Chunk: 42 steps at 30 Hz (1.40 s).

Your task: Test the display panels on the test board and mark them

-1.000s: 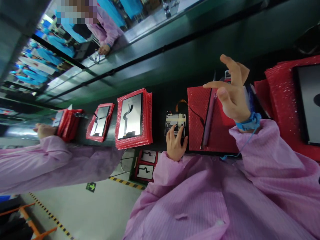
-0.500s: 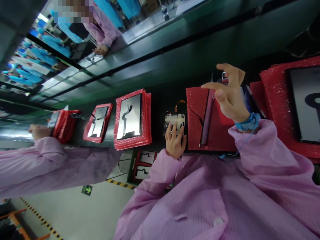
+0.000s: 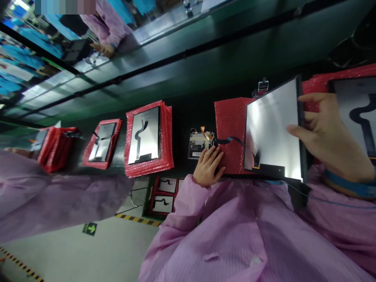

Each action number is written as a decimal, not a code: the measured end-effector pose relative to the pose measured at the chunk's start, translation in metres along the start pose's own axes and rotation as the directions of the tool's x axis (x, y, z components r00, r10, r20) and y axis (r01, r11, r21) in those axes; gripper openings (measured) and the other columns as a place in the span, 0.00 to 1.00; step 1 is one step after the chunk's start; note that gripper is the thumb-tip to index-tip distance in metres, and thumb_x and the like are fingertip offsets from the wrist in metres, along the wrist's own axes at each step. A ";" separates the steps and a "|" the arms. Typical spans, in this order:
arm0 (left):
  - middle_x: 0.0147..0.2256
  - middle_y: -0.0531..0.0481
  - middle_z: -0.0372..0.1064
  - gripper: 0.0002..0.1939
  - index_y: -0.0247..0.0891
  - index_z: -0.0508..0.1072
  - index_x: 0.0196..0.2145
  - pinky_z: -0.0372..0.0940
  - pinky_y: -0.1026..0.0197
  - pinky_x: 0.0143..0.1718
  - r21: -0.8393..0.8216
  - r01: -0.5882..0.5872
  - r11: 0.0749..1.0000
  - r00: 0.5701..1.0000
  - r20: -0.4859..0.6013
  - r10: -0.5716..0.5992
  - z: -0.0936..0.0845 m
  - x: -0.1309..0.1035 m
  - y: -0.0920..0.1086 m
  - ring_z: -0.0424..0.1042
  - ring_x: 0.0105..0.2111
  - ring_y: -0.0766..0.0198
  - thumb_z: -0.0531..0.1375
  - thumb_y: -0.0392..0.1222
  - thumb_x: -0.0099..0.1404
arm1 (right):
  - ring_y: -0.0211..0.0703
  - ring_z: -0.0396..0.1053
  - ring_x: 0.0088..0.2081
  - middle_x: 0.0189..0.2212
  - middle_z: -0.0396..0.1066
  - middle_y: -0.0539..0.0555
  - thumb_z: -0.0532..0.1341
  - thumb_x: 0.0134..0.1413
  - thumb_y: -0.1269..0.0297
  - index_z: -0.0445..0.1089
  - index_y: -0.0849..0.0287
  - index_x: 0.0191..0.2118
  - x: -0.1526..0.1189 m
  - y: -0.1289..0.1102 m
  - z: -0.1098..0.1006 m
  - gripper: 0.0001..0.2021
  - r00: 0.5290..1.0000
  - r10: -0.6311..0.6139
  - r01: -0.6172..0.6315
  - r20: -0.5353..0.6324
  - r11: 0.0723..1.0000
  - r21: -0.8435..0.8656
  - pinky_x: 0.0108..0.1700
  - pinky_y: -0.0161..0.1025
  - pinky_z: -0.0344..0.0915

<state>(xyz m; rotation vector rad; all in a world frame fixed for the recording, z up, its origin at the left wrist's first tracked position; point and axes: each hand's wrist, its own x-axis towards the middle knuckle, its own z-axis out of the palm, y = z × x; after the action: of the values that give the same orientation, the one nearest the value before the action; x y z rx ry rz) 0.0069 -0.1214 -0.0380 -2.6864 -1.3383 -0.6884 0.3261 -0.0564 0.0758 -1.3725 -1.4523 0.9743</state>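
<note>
My right hand [image 3: 329, 133] grips the far right edge of an LCD panel [image 3: 274, 129], thumb on its silvery back and fingers round the dark rim. The panel is tilted up above a red bubble-wrap sheet [image 3: 230, 117]. From its left side a dark ribbon cable [image 3: 227, 140] runs to a small circuit board [image 3: 195, 148] with pale tape on it. An orange flex piece [image 3: 206, 134] stands up at the board's top right. My left hand [image 3: 207, 168] lies flat with fingers stretched over the board's lower right corner.
Left of the board lies a stack of red bubble-wrap sheets with a panel [image 3: 145, 135] on top. Further left are smaller wrapped stacks [image 3: 102, 143] and a co-worker's sleeve [image 3: 23, 188]. Another panel [image 3: 357, 113] lies at the right. A metal clip-like object [image 3: 263, 85] stands behind.
The panel, seen nearly edge-on before, has swung rightward and shows its silvery back. My right hand, open before, has taken its edge. My left hand has slid down and right on the board.
</note>
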 end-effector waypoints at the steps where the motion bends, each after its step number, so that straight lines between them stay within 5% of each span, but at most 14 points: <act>1: 0.61 0.36 0.68 0.28 0.35 0.63 0.65 0.54 0.43 0.67 -0.007 0.011 1.000 1.000 0.004 -0.011 0.000 0.000 0.000 0.61 0.66 0.48 0.56 0.48 0.71 | 0.47 0.70 0.25 0.29 0.72 0.48 0.70 0.49 0.62 0.61 0.38 0.53 -0.002 -0.003 0.000 0.27 0.997 0.065 -0.063 -0.029 0.995 0.077 0.27 0.47 0.68; 6: 0.63 0.37 0.66 0.30 0.36 0.59 0.68 0.52 0.41 0.68 -0.029 0.061 0.998 0.996 0.060 -0.060 -0.001 -0.001 0.001 0.60 0.67 0.48 0.55 0.48 0.72 | 0.41 0.68 0.26 0.26 0.70 0.43 0.68 0.47 0.72 0.58 0.40 0.53 0.013 -0.002 0.024 0.30 0.994 0.105 -0.091 -0.031 0.951 0.295 0.29 0.41 0.67; 13: 0.63 0.33 0.65 0.35 0.31 0.49 0.71 0.51 0.41 0.69 -0.017 0.073 0.997 0.996 0.058 -0.071 0.004 -0.003 -0.001 0.57 0.68 0.48 0.53 0.46 0.72 | 0.43 0.73 0.30 0.33 0.75 0.47 0.63 0.53 0.67 0.49 0.49 0.62 0.047 0.058 0.059 0.34 0.975 0.134 -0.169 0.175 0.965 0.202 0.35 0.46 0.74; 17: 0.60 0.35 0.68 0.30 0.34 0.57 0.68 0.53 0.41 0.68 -0.050 0.042 0.998 0.999 0.004 -0.042 -0.004 -0.001 0.003 0.60 0.67 0.47 0.55 0.45 0.72 | 0.50 0.74 0.34 0.37 0.75 0.54 0.63 0.55 0.62 0.55 0.55 0.61 0.044 0.069 0.052 0.29 0.995 -0.011 0.031 0.095 0.976 -0.215 0.41 0.52 0.73; 21: 0.54 0.41 0.74 0.18 0.40 0.70 0.56 0.56 0.44 0.66 -0.147 0.101 0.984 0.984 -0.129 -0.120 -0.028 0.025 -0.003 0.69 0.59 0.52 0.54 0.44 0.72 | 0.63 0.69 0.52 0.49 0.72 0.65 0.61 0.58 0.56 0.66 0.61 0.55 0.046 0.049 0.057 0.21 0.955 -0.296 0.234 -0.023 0.797 -0.557 0.54 0.63 0.66; 26: 0.49 0.41 0.75 0.16 0.38 0.73 0.48 0.60 0.47 0.62 -0.105 0.258 0.960 0.899 -0.338 -0.278 -0.033 0.093 -0.046 0.71 0.53 0.55 0.50 0.46 0.74 | 0.57 0.70 0.53 0.47 0.76 0.60 0.54 0.64 0.56 0.74 0.57 0.43 0.075 0.026 0.104 0.14 0.897 -0.295 0.407 0.330 0.842 -0.355 0.60 0.61 0.59; 29: 0.50 0.41 0.76 0.18 0.36 0.73 0.50 0.60 0.48 0.61 -0.148 0.224 0.963 0.939 -0.230 -0.254 -0.019 0.121 -0.071 0.71 0.53 0.56 0.50 0.47 0.74 | 0.56 0.68 0.55 0.46 0.77 0.59 0.55 0.63 0.59 0.74 0.57 0.35 0.083 0.025 0.128 0.13 0.859 -0.246 0.380 0.449 0.894 -0.237 0.62 0.60 0.55; 33: 0.37 0.47 0.79 0.15 0.40 0.75 0.34 0.64 0.51 0.53 -0.228 0.235 0.945 0.969 -0.019 -0.246 -0.007 0.123 -0.079 0.75 0.41 0.58 0.50 0.44 0.72 | 0.56 0.65 0.60 0.52 0.74 0.60 0.60 0.56 0.63 0.73 0.57 0.31 0.079 0.029 0.133 0.07 0.861 -0.219 0.328 0.460 0.929 -0.173 0.63 0.59 0.53; 42: 0.27 0.51 0.75 0.15 0.42 0.71 0.27 0.58 0.48 0.53 -0.253 0.264 0.931 0.964 0.098 -0.247 -0.011 0.115 -0.074 0.71 0.32 0.60 0.52 0.44 0.69 | 0.53 0.69 0.54 0.48 0.76 0.60 0.57 0.53 0.68 0.72 0.56 0.33 0.077 0.041 0.141 0.06 0.794 -0.324 0.464 0.514 0.870 -0.168 0.62 0.56 0.55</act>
<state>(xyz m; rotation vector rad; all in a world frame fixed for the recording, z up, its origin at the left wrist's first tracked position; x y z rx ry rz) 0.0055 0.0074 0.0089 -2.7807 -1.7522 -0.8668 0.2041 0.0274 0.0014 -0.9766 -2.2259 0.8712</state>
